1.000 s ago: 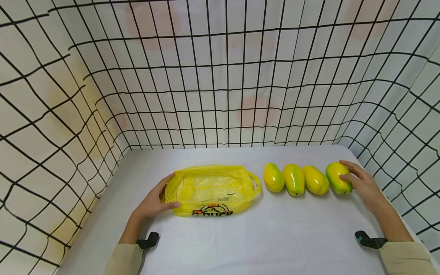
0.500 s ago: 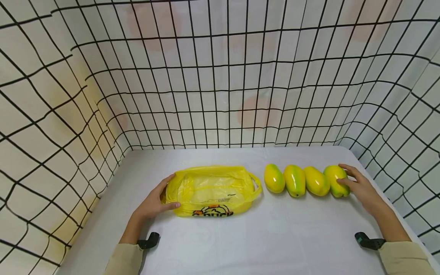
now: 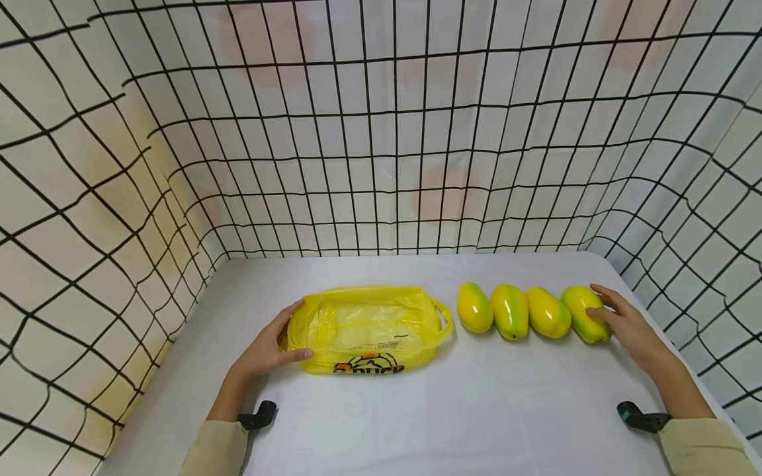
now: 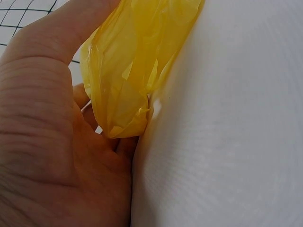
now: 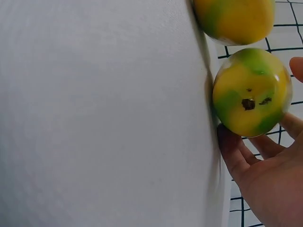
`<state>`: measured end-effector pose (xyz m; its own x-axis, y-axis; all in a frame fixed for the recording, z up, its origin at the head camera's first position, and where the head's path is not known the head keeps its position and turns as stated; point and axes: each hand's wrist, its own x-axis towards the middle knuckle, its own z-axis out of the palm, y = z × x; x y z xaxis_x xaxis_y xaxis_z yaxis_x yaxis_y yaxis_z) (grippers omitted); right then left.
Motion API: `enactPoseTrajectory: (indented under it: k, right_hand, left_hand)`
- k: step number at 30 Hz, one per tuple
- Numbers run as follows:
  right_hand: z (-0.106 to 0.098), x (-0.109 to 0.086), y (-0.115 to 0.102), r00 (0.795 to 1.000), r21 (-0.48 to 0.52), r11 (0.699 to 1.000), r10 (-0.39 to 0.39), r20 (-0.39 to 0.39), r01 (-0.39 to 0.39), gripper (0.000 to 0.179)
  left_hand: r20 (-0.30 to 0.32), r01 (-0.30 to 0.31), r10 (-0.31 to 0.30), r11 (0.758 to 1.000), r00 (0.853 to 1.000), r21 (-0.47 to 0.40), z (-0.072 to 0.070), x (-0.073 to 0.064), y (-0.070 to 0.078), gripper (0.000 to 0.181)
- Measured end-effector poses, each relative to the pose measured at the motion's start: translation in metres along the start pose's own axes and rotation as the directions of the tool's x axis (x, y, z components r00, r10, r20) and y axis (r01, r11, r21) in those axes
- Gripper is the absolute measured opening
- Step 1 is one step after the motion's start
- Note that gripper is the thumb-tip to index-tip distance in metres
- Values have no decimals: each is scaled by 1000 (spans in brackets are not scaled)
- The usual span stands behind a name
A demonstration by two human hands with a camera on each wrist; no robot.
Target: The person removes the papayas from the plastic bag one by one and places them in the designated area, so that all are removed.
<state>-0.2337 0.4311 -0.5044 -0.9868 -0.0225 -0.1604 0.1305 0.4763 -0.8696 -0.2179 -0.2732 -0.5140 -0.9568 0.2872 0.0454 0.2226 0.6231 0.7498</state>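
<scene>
A yellow plastic bag [image 3: 363,330] with dark lettering lies on the white table, its mouth spread and its handle loop toward the right. My left hand [image 3: 270,347] holds its left end, thumb on the near side and fingers at the far side; in the left wrist view, the bag's crumpled end [image 4: 123,94] sits between thumb and fingers. My right hand [image 3: 631,327] grips the rightmost yellow-green mango [image 3: 580,316] of a row. In the right wrist view, fingers curve against the lower side of that mango [image 5: 253,92], whose dark stem scar faces the camera, and the thumb tip is close beside it.
Three more glossy mangoes stand in line between the bag and my right hand: a left one [image 3: 474,308], a middle one [image 3: 509,312] and a right one [image 3: 548,313]. A black-lined grid wall [image 3: 393,152] encloses the table [image 3: 464,423] at the back and sides.
The rightmost mango shifted left toward its neighbour with my right hand, then its near end turned slightly right. My left hand and the bag stay in place.
</scene>
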Motion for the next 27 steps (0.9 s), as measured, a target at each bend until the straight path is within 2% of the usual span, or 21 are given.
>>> enactPoseTrajectory:
  k: [8, 14, 19, 24, 27]
  right_hand:
    - [-1, -4, -1, 1000, 9, 1000, -7, -26, 7, 80]
    - [-4, -6, -1, 999, -10, 1000, -18, -44, 18, 80]
    - [-1, -8, -3, 996, -104, 994, -38, -86, 29, 83]
    - [8, -13, -7, 983, -229, 969, -126, -133, 94, 80]
    - [10, -15, -9, 975, -275, 952, -176, -138, 133, 79]
  left_hand:
    - [3, -7, 7, 1000, 1000, -5, 2, 1, 1, 110]
    - [5, 15, -15, 1000, 1000, -10, 3, 5, 2, 108]
    - [8, 29, -29, 1000, 1000, -6, 1, 7, 1, 106]
    - [23, 37, -36, 999, 999, -32, -6, 1, -2, 105]
    - [17, 63, -63, 998, 998, -26, -14, -6, -4, 104]
